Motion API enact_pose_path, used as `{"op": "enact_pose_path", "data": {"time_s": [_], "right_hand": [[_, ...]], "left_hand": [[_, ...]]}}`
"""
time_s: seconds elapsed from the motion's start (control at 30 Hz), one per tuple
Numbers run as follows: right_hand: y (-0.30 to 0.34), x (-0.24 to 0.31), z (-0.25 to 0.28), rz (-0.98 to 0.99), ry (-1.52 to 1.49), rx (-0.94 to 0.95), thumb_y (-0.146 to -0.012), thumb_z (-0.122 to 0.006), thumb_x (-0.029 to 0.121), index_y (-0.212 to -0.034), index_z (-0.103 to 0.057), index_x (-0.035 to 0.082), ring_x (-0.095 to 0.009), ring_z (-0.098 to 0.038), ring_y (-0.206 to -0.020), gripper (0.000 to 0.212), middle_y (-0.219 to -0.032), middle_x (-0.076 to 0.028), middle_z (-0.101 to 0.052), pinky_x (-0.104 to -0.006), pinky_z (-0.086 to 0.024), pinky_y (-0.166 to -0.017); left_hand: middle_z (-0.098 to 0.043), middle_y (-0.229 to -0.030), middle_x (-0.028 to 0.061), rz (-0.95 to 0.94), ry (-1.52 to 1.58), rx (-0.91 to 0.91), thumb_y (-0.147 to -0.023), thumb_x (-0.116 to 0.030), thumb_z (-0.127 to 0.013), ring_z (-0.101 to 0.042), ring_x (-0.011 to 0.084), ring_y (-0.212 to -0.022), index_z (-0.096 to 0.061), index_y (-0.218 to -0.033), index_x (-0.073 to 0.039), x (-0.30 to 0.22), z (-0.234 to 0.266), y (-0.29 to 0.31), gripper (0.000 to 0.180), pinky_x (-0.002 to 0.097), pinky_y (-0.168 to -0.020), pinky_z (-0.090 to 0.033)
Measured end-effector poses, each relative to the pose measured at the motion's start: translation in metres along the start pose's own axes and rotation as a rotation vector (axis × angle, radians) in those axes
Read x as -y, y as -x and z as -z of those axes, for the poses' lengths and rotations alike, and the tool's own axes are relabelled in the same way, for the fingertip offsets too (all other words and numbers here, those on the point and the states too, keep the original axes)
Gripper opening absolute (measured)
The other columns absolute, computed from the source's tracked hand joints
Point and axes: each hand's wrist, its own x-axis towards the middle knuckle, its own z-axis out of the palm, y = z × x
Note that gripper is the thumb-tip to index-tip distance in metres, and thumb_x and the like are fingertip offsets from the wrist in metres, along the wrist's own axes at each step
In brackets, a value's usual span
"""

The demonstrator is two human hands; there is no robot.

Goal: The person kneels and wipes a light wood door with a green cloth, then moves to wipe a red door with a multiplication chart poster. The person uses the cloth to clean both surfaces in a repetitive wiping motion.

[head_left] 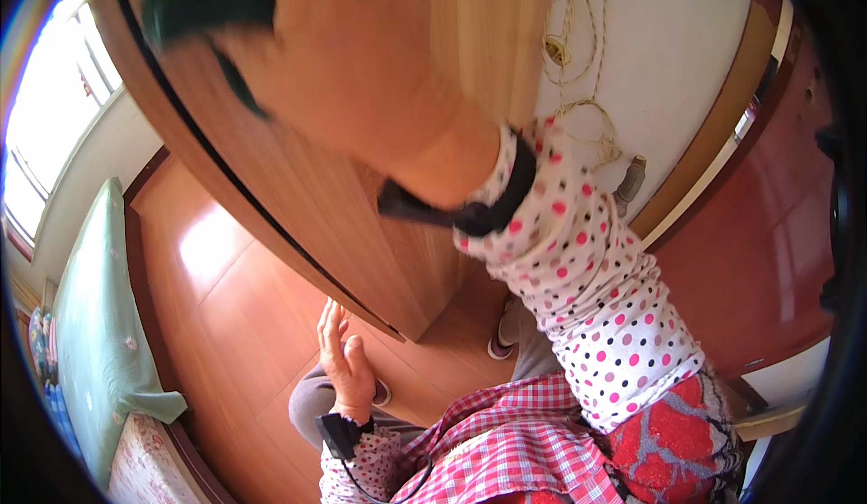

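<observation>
Head | right hand [352, 70]: grip round dark-green item [206, 0] | left hand [347, 366]: grip unclenched | wooden cabinet [316, 201]: contents hidden

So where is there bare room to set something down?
The floor shows bare between the green cover and the wooden panel. It is crowded around the panel's lower corner, where the left hand, grey-trousered knee and shoes sit close.

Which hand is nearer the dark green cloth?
Right. The right hand holds the dark green cloth; the left hand is apart from it, lower, near the wooden door.
</observation>
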Motion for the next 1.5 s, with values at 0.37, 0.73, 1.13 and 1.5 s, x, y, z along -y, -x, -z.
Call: {"op": "enact_pose_path", "data": {"time_s": [0.37,0.73,1.13,1.5], "right_hand": [[0.044,-0.034,0.018,-0.013,-0.068,-0.124,-0.066,-0.084,0.022,-0.12,-0.065,0.008,-0.042,-0.057,-0.097,0.059,-0.108,-0.017,-0.062,-0.0479,-0.048,-0.083],[0.196,-0.184,0.06,-0.826,0.024,-0.341,-0.094,-0.077,0.018,-0.119,-0.063,0.003,-0.013,-0.061,-0.093,0.032,-0.103,-0.003,-0.067,-0.029,-0.051,-0.084],[0.152,-0.137,0.051,-1.097,-0.311,-0.274,-0.086,-0.078,0.012,-0.12,-0.064,0.001,-0.025,-0.064,-0.095,0.038,-0.108,-0.01,-0.066,-0.0386,-0.053,-0.086],[0.095,-0.007,0.03,-0.156,-0.204,0.123,-0.069,-0.082,0.025,-0.126,-0.065,0.013,-0.032,-0.056,-0.087,0.061,-0.1,-0.013,-0.056,-0.0442,-0.044,-0.075]], "left_hand": [[-0.046,-0.15,0.0238,-0.204,-0.233,-0.15,-0.109,-0.04,-0.038,-0.049,0.0383,-0.135,-0.043,-0.152,0.003,-0.034,0.015,-0.042,0.061,0.0493,-0.11,-0.042],[-0.058,-0.134,0.011,-0.128,0.144,-0.256,-0.108,-0.024,-0.056,-0.056,0.0213,-0.118,-0.044,-0.153,0.001,0.0,0.019,-0.014,0.053,0.0365,-0.105,-0.044],[-0.057,-0.142,0.0076,-0.09,0.124,-0.164,-0.106,-0.009,-0.059,-0.059,0.0125,-0.114,-0.041,-0.157,-0.001,-0.007,-0.01,-0.058,0.054,0.0264,-0.1,-0.045],[-0.041,-0.159,0.0212,-0.064,-0.127,-0.044,-0.104,-0.02,-0.065,-0.052,0.0342,-0.138,-0.049,-0.152,-0.005,-0.027,-0.026,-0.07,0.053,0.0441,-0.103,-0.054]]}}
